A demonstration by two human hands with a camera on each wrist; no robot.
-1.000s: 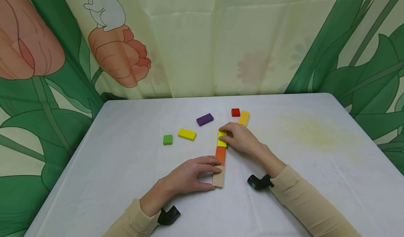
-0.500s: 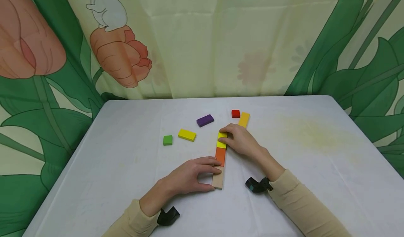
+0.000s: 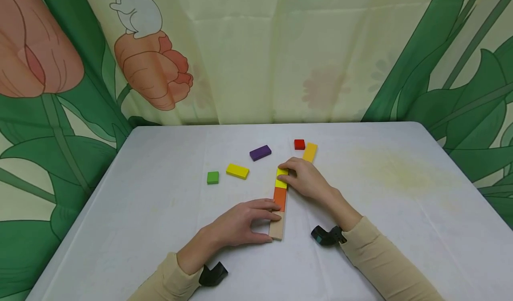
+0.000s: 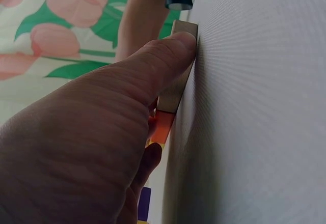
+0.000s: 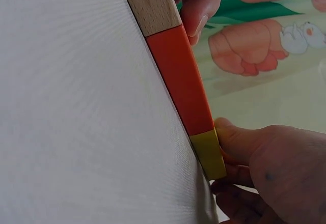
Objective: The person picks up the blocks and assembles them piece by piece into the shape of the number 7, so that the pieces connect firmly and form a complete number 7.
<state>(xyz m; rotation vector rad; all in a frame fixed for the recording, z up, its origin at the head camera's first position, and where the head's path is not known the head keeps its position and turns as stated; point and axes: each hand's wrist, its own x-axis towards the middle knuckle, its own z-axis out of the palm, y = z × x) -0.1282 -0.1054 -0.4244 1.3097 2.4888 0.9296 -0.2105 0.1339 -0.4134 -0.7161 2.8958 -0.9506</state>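
Note:
A row of three blocks lies end to end on the table: a plain wooden block (image 3: 276,229) nearest, an orange block (image 3: 280,197) in the middle, a yellow block (image 3: 282,184) farthest. My left hand (image 3: 236,223) holds the wooden block from the left, thumb at its near end. Its fingertips reach over the joint with the orange block. At the far end, my right hand (image 3: 308,176) pinches the yellow block between thumb and fingers. The right wrist view shows the orange block (image 5: 181,81) flush against both the wooden block (image 5: 153,5) and the yellow block (image 5: 209,155).
Left of the row lie a second yellow block (image 3: 237,171), a green block (image 3: 213,177) and a purple block (image 3: 260,152). Behind my right hand are a red block (image 3: 299,144) and a yellow-orange block (image 3: 310,152). A printed curtain (image 3: 240,69) hangs behind the white-covered table (image 3: 132,212).
My right forearm has shifted slightly left and toward me. Both hands stay at the row, and the blocks keep their arrangement.

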